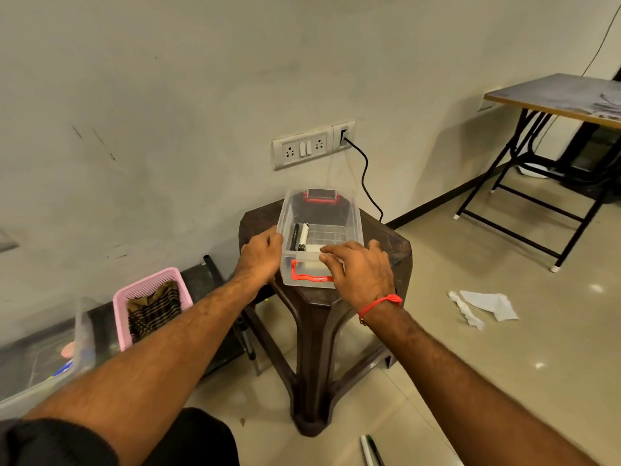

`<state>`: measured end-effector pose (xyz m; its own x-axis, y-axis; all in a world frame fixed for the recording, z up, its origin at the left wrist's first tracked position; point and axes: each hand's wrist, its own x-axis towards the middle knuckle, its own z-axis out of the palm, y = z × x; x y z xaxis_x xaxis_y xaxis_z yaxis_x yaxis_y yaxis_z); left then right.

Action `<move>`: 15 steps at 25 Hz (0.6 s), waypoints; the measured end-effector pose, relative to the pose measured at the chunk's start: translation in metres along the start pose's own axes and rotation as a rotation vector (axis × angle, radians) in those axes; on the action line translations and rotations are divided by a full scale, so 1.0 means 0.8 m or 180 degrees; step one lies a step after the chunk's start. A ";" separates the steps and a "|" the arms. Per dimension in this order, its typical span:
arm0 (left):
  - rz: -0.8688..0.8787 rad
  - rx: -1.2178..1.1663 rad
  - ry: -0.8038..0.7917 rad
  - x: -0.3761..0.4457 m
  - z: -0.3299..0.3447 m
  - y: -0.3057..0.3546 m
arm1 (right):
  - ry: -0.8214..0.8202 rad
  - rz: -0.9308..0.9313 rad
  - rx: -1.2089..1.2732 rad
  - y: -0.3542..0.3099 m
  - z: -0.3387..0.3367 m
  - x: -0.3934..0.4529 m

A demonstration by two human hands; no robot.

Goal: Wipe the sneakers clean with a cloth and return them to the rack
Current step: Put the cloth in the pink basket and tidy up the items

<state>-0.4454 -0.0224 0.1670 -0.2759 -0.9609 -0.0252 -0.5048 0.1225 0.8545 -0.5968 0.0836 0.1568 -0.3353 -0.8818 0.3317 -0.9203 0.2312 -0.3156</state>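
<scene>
hands on clear plastic box point(322, 230) atop stool point(316, 311): left hand point(260, 260) grips its side, right hand point(356, 267) lies flat on near rim. box likely light, rigid, slippery; take both sides. sneakers, cloth unseen.

no readable text, marker point(303, 237) in the clear box point(353, 216), print too small

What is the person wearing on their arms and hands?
Both forearms are bare, with no gloves on the left hand or right hand. A red thread bracelet circles the right wrist. A dark sleeve shows high on the left arm.
</scene>
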 end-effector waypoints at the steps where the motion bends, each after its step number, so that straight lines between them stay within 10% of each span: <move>1: 0.0018 0.0012 0.0008 -0.002 0.000 -0.001 | -0.0005 -0.0095 0.0076 0.000 -0.002 -0.006; 7: -0.0040 -0.0089 -0.0001 -0.017 0.004 0.002 | -0.0051 -0.0288 0.0830 0.018 -0.010 -0.023; 11: 0.1103 -0.0264 0.1378 -0.063 0.017 -0.021 | 0.1120 0.0197 0.1824 0.061 -0.013 -0.040; 15: 0.1988 0.0458 0.0097 -0.149 0.081 -0.066 | 0.1226 0.1573 0.2176 0.131 0.058 -0.097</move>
<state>-0.4389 0.1017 0.0912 -0.5311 -0.7040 0.4714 -0.3618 0.6916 0.6251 -0.6578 0.1573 0.0566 -0.8144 -0.5219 0.2538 -0.3773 0.1438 -0.9149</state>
